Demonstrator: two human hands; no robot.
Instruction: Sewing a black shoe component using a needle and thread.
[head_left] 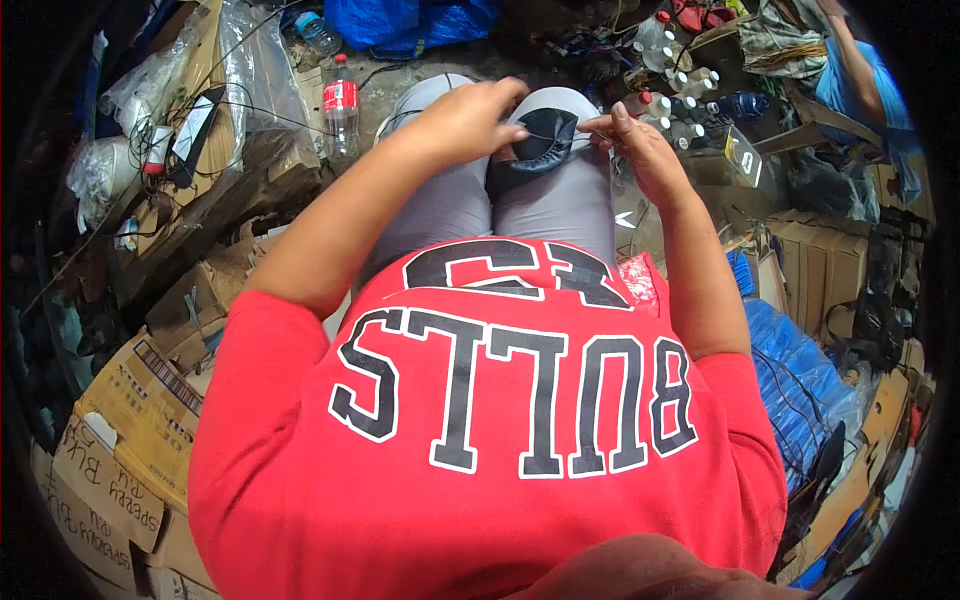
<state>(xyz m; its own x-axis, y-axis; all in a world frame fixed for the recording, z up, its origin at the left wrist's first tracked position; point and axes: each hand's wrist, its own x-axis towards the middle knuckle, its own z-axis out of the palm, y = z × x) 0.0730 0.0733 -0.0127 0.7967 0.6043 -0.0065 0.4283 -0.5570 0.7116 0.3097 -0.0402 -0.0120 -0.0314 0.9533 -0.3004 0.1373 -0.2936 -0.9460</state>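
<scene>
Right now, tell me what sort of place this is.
Likely a cluttered storage or work corner: cardboard heaped at lower left, bottles clustered at upper right, and blue plastic at right.

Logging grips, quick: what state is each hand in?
Left hand: curled near the black piece; hold unclear.
Right hand: partly curled by that piece; hold can't be told.

Clutter crowds the grey floor (408,72): cardboard boxes (140,395) at lower left, clear plastic sheeting (150,90) at upper left, blue tarpaulin (410,25) at the top, plastic bottles (655,58) at upper right, blue plastic (790,370) at right.
</scene>
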